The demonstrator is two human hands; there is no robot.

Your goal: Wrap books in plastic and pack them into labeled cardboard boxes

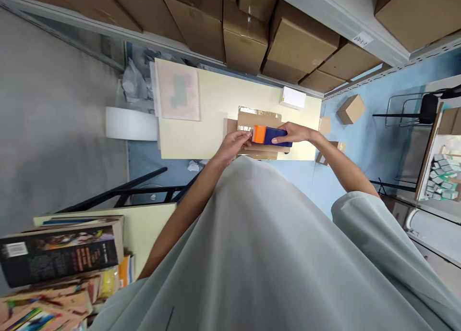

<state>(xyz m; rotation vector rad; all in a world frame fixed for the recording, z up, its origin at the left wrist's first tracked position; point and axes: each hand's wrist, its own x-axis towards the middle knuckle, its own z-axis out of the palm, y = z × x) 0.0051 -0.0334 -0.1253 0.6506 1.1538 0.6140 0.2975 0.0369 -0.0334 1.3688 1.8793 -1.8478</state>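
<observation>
My right hand (292,132) grips a slim navy-blue and orange box (260,134) by its navy end, thumb on top and fingers behind. At its orange end, the fingers of my left hand (234,145) are pinched together, close to or touching the edge. What they pinch, if anything, is too small to make out. The box is held over a flattened piece of cardboard (259,117) with shiny tape along its edges. This cardboard lies on a cream table (216,91) near the front edge.
A small white box (293,98) stands at the table's back edge. A pink-and-green sheet (179,94) lies to the left, and a white roll (131,123) beyond the table's left end. Cardboard boxes (248,38) fill the shelf behind. Books (65,251) are stacked at lower left.
</observation>
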